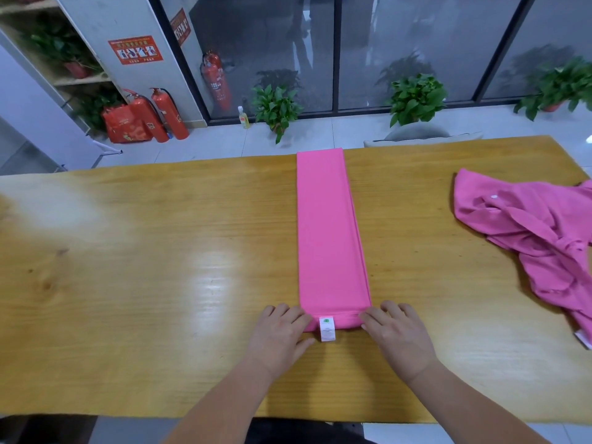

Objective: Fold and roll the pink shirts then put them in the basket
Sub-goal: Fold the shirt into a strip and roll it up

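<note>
We find one pink shirt [330, 235] folded into a long narrow strip, lying lengthwise on the wooden table [160, 251] and running away from the person. Its near end is turned over into a first small roll, where a white label [327, 329] shows. The left hand [278, 334] and right hand [397, 334] both rest on that roll, one at each end, fingers fairly straight and pressing down rather than clenched round it. In our judgement the step in hand is the rolling. It calls for even pressure from both hands, so that the roll advances square to the strip, tight, and with the side edges kept flush. A lead by either hand would likely skew it into a cone. Count: two pink shirts in all, one being the strip and the other a crumpled shirt [528, 232] lying well apart at the table's right; two hands; no basket in view.
</note>
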{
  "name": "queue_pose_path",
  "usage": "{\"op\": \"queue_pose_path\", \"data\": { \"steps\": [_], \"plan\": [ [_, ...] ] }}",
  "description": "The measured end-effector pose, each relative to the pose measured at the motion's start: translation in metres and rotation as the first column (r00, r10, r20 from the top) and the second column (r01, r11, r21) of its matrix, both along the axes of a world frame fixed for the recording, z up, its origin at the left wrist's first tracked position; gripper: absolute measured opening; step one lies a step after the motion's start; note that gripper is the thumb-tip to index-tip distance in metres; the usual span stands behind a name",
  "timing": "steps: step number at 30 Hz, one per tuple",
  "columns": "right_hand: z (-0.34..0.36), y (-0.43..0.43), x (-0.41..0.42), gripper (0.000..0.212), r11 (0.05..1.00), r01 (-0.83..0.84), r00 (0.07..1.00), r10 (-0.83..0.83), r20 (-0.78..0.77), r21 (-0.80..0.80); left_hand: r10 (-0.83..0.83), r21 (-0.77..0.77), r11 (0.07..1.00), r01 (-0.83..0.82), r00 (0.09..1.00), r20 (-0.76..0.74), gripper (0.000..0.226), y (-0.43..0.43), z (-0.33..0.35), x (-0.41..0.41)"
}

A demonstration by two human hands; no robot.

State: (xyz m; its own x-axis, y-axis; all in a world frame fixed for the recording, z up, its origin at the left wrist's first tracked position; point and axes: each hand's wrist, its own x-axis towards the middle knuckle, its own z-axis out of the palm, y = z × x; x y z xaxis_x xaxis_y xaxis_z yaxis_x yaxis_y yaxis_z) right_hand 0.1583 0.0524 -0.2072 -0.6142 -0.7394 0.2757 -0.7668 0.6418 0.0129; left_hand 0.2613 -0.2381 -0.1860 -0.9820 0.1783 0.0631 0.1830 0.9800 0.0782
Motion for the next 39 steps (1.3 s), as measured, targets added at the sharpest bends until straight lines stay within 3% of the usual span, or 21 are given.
{"op": "queue_pose_path", "data": {
  "steps": [3,7,8,10,15,19,23,27,30,34,37,39],
  "plan": [
    [0.001,-0.005,-0.004,0.032,0.998,0.069,0.996,-0.068,0.054,-0.007,0.026,-0.032,0.999,-0.026,0.999,0.02,0.033,0.004,0.003,-0.007],
    [0.004,-0.005,-0.001,0.014,1.0,0.015,0.999,-0.016,0.039,0.02,0.047,-0.077,0.996,-0.046,0.999,0.007,0.019,0.012,0.001,-0.015],
    [0.005,-0.003,0.001,0.019,1.0,0.004,0.999,-0.006,0.044,0.03,0.065,-0.075,0.995,-0.065,0.998,0.002,0.021,0.013,0.0,-0.015],
    [0.006,0.003,0.003,0.036,0.999,-0.005,0.999,0.003,0.054,0.051,0.15,-0.014,0.989,-0.15,0.989,0.013,0.023,0.017,0.0,-0.014],
    [0.004,-0.001,-0.004,0.044,0.991,0.121,0.98,-0.127,0.15,0.049,0.31,0.138,0.935,-0.326,0.942,0.126,0.026,0.019,0.009,-0.01],
    [0.032,-0.016,-0.007,0.027,0.936,0.352,0.863,-0.317,0.393,-0.018,0.441,0.206,0.846,-0.492,0.862,0.25,0.032,0.016,0.012,-0.015],
    [0.037,-0.012,-0.004,0.022,0.877,0.47,0.723,-0.314,0.615,-0.104,0.504,0.264,0.743,-0.615,0.774,0.383,0.039,0.017,0.008,-0.012],
    [0.03,-0.001,0.006,0.024,0.859,0.499,0.663,-0.295,0.688,-0.113,0.535,0.298,0.683,-0.666,0.735,0.417,0.037,0.024,0.01,0.002],
    [0.033,-0.005,0.009,0.025,0.854,0.508,0.701,-0.337,0.629,-0.109,0.599,0.247,0.675,-0.695,0.712,0.367,0.037,0.032,0.018,0.004],
    [0.031,-0.013,0.004,0.024,0.921,0.389,0.89,-0.368,0.27,-0.027,0.599,0.128,0.776,-0.618,0.785,0.161,0.032,0.029,0.023,-0.01],
    [0.024,-0.012,0.001,0.026,0.982,0.189,0.976,-0.187,0.11,-0.006,0.28,0.005,0.96,-0.28,0.96,0.028,0.015,0.023,0.014,-0.017],
    [0.015,-0.006,0.005,0.032,0.998,0.07,0.997,-0.07,0.024,0.004,0.111,-0.049,0.993,-0.112,0.994,-0.025,0.031,0.018,0.003,-0.01]
  ]
}}
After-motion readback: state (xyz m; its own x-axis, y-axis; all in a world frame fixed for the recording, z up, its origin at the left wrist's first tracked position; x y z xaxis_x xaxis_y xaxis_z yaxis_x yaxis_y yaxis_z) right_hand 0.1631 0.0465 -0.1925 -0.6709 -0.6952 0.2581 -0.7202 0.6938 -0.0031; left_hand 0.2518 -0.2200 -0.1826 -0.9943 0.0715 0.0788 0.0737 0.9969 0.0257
